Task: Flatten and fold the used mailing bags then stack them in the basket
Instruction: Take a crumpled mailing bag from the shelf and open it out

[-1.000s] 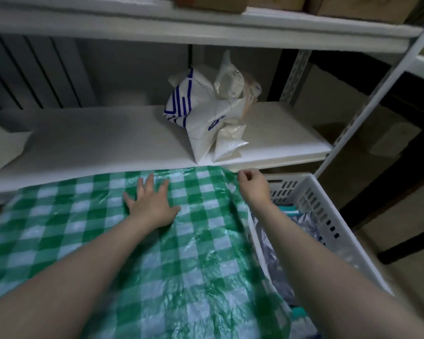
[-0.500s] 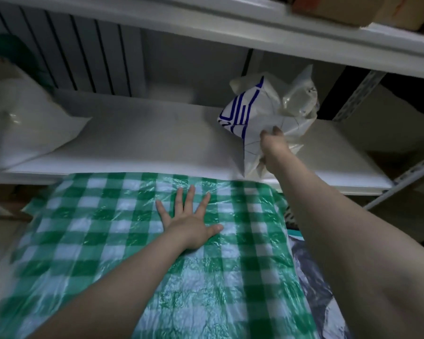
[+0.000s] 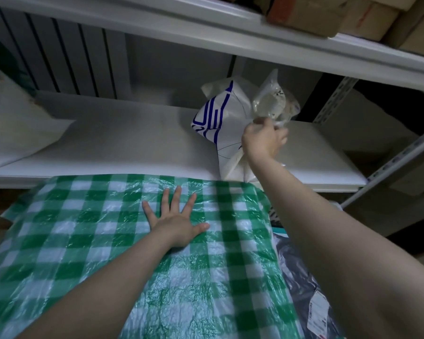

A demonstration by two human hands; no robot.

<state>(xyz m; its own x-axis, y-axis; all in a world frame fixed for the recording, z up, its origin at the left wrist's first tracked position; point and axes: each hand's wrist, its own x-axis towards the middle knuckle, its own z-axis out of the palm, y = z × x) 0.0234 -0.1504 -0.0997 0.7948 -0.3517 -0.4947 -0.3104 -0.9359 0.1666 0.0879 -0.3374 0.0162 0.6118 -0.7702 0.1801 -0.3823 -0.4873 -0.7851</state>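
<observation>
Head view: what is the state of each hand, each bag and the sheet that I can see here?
Left hand, open, pressed flat on the checked sheet.
Right hand, grips the clear bag.
Clear bag, crumpled, held above the shelf.
Striped bag, crumpled, standing on the shelf.
Checked sheet, spread flat, wrinkled.
Grey bag, lying flat beside the sheet, label up.

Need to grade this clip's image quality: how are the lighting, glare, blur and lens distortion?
Head view: dim, cool light, darkest at the right edge; small glints on the crinkled green checked sheet, nothing blown out. Head view again: the upper shelf bows from the wide lens; the right hand and the clear bag it grips look slightly soft.
</observation>
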